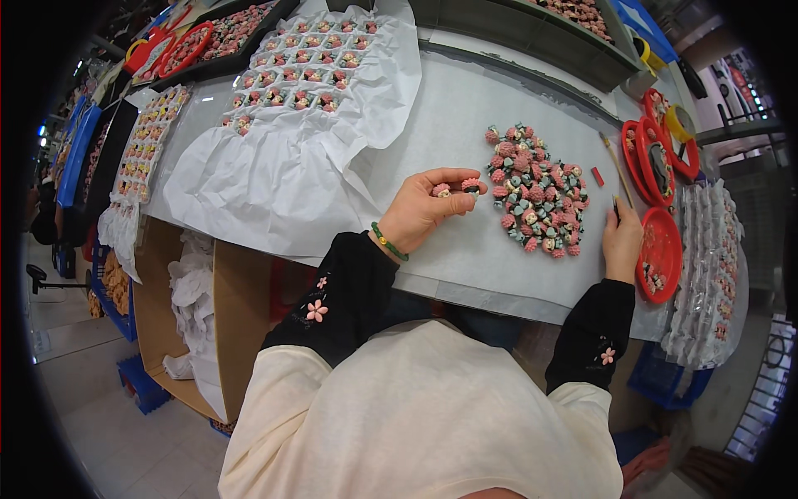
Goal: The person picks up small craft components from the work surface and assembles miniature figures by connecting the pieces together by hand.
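Observation:
My left hand (422,209) is closed around small figurines with bumpy pink tops; one pink figurine (471,185) is pinched at the fingertips, and another (440,190) sits against the fingers. To its right lies a loose pile of similar pink and green figurines (540,195) on the white-covered table (449,100). My right hand (623,241) rests at the pile's right side with its fingers closed; a thin dark tip shows at them, too small to name. Just beyond that hand lie a thin stick-like tool (617,166) and a small red piece (598,176).
At the far left, figurines stand in rows in a white compartment tray (291,62) on crumpled white paper (274,183). Red dishes (661,249) and plastic-wrapped trays (706,274) line the right side. A grey bin (515,41) stands at the back. Below left is an open cardboard box (237,308).

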Demonstrator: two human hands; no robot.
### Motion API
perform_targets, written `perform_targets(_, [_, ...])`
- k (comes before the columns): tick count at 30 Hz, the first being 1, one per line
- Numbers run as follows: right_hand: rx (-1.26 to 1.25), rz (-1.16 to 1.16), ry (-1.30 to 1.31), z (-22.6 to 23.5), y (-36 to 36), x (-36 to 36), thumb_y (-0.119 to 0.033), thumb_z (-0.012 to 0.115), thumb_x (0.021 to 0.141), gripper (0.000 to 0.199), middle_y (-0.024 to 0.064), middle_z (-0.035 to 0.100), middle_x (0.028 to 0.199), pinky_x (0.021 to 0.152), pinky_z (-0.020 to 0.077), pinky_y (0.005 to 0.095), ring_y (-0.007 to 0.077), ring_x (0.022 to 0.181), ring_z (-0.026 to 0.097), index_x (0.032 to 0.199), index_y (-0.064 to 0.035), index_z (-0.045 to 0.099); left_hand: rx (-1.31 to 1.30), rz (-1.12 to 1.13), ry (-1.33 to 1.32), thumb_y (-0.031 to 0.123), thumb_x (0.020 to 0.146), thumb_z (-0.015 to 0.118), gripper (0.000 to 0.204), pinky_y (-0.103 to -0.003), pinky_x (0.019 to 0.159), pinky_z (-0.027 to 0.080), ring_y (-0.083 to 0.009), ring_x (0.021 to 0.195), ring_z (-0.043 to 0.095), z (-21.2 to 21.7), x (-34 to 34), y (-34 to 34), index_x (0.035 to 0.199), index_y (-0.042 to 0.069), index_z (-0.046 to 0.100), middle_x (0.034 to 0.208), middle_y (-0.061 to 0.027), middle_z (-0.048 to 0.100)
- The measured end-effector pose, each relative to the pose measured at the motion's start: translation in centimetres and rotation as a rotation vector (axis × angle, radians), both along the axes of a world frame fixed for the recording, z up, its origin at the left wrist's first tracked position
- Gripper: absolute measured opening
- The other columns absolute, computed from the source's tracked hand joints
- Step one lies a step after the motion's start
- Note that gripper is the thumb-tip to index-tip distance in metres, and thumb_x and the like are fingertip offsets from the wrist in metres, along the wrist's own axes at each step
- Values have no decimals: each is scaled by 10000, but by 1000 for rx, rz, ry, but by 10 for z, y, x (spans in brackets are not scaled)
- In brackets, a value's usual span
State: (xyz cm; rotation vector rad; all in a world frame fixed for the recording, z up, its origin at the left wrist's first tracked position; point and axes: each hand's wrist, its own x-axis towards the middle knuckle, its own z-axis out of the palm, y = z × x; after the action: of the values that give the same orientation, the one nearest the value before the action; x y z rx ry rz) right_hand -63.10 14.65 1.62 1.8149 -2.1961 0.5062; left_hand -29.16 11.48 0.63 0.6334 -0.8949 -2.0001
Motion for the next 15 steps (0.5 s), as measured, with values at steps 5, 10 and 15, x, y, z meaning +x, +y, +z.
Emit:
perform_targets(5, [-513, 133, -568, 44, 2, 38, -193, 507, 889, 362, 118, 559, 964, 554, 407, 241, 152, 720, 509, 1184, 13, 476, 5, -7, -15, -13, 785, 586, 379, -225, 740, 436, -99, 800, 523, 0, -6, -2, 1151, -46, 490, 1061, -135, 576])
perform_targets(10, [-829, 1166, -1708, 123, 33, 127, -455, 482, 856, 588, 128, 469, 1123, 436, 323, 188, 142, 765, 399, 1250, -31, 377, 33, 35, -57, -46, 755, 581, 421, -210, 747, 432, -92, 818, 523, -1, -11, -4, 1160, -73, 469, 1067, -130, 576])
perform_targets(15, [-1439, 1216, -2394, 185, 60, 208, -73, 463, 840, 254, 68, 416, 812, 387, 421, 290, 176, 507, 404, 1088, -63, 410, 59, 80, -147, -1, 780, 574, 418, -207, 722, 429, -96, 806, 518, -13, 1, -1, 1172, -69, 449, 1059, -144, 575])
